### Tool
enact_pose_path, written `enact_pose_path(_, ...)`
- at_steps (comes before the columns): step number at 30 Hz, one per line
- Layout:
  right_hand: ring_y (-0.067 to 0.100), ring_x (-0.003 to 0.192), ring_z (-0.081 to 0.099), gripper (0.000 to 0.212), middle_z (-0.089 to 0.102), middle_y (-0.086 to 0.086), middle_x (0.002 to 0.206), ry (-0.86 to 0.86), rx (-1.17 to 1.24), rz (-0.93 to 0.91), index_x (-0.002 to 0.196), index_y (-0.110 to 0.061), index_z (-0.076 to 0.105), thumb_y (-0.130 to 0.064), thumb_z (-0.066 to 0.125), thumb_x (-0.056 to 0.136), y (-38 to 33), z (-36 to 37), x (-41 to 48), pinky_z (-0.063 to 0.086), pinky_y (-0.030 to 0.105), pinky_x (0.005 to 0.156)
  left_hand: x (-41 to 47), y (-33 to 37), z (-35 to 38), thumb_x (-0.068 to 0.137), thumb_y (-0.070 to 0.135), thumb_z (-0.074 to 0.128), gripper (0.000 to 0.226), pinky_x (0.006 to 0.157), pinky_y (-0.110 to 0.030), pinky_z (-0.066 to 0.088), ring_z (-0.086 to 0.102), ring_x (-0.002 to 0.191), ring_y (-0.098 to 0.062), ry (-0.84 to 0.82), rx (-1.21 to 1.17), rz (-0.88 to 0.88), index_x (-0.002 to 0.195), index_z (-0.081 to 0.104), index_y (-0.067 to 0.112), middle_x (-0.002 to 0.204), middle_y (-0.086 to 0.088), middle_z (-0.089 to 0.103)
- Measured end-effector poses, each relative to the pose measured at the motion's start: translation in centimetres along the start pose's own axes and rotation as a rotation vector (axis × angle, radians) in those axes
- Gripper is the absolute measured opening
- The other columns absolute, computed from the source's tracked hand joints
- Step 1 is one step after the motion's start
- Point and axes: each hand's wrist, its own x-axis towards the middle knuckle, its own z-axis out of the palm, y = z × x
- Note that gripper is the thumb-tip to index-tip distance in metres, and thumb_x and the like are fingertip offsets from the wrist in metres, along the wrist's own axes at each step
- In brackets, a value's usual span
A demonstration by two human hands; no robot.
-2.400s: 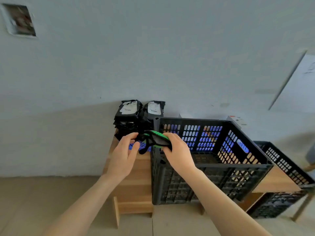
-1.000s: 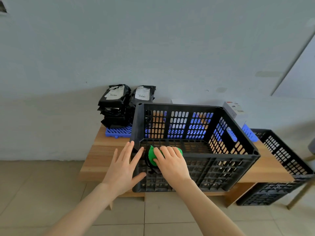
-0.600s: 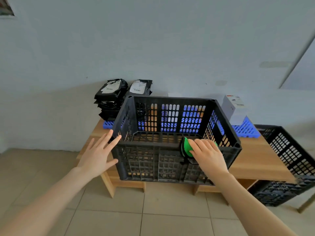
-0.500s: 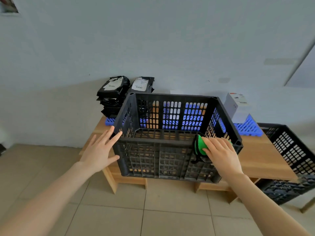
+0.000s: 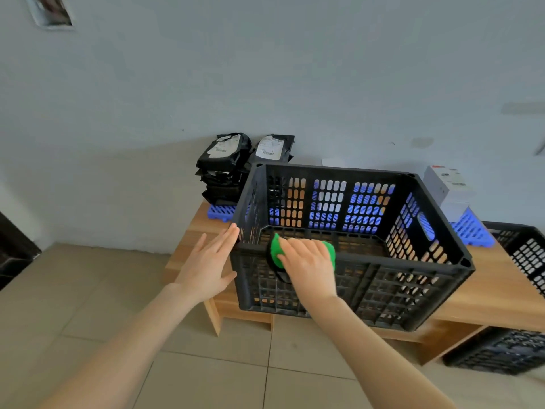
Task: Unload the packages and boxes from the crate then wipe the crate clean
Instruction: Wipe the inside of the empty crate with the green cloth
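1. Black plastic crate (image 5: pixel 398 290) sits on a wooden bench (image 5: pixel 501 299) and looks unloaded. Black packages (image 5: pixel 224 169) are stacked at its 11 o'clock and white boxes (image 5: pixel 446 184) at 1 o'clock, both on blue slatted trays (image 5: pixel 472 231) behind it.
2. R hand (image 5: pixel 309 262): fingers near-straight, laid over a green cloth (image 5: pixel 275 249) and pressing it onto the near rim, close to the crate's 7 o'clock corner. It reads as a flat press, not a pinch.
3. L hand (image 5: pixel 206 267): open and flat, holding nothing. Fingertips rest on the crate's near-left corner at approx 8 o'clock, bracing it.
4. Step in hand, my read: wiping the near rim, w/ unloading done. To do it well:
   - Hold the L-hand brace firm, as a light empty crate could slide on the bench under a sideways push.
   - Run the cloth the full rim length, 7 to 5 o'clock, w/ even pressure.
   - Fold it over the rim edge so top and inner lip both get wiped.
   - Walls and floor are slotted, so the cloth may snag. Go along the ribs, not across.
5. Hidden or unclear:
   - R thumb is under the palm, so a tuck beneath can't be ruled out.
   - Dark part below the green could be cloth backing or a strap; can't tell which.
   - Near wall masks the front strip of the crate floor.
   - Package labels are too small to read.
   - Second black crate (image 5: pixel 528 255) at 3 o'clock is cut off by the frame edge.
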Motion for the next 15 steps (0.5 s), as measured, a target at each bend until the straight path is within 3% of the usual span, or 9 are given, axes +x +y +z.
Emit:
enact_pose_path(6,0.022,0.086,0.06,0.032,0.063,-0.003,0.095,0.002,0.001,-0.012,0.114,-0.017,0.061,-0.033,0.042,0.094,-5.6,3.0,2.6,0.047,0.038,0.085,-0.2,-0.5,-0.1,0.09,0.035,0.064,0.094,0.122,-0.037,0.001,0.004,0.149,-0.006,0.025,-0.036,0.033,0.156,-0.003,0.022,0.163,0.008,-0.001)
enact_pose_path(12,0.021,0.092,0.059,0.046,0.062,-0.003,0.104,-0.029,-0.053,-0.156,0.129,-0.018,0.056,-0.024,0.069,0.085,-0.8,1.3,1.0,0.047,0.034,0.084,-0.1,-0.9,0.0,0.09,0.038,0.064,0.088,0.118,-0.035,0.001,0.013,0.15,-0.013,0.048,0.092,0.105,0.156,0.007,0.023,0.164,0.0,0.003)
enact_pose_path(15,0.021,0.097,0.06,0.044,0.062,-0.002,0.106,-0.016,-0.095,-0.126,0.126,-0.017,0.056,-0.026,0.066,0.085,3.8,-1.3,-1.5,0.046,0.035,0.088,-0.1,-0.8,0.0,0.091,0.035,0.064,0.088,0.118,-0.035,0.001,0.011,0.15,-0.015,0.034,0.084,0.098,0.156,0.006,0.025,0.164,0.0,0.002)
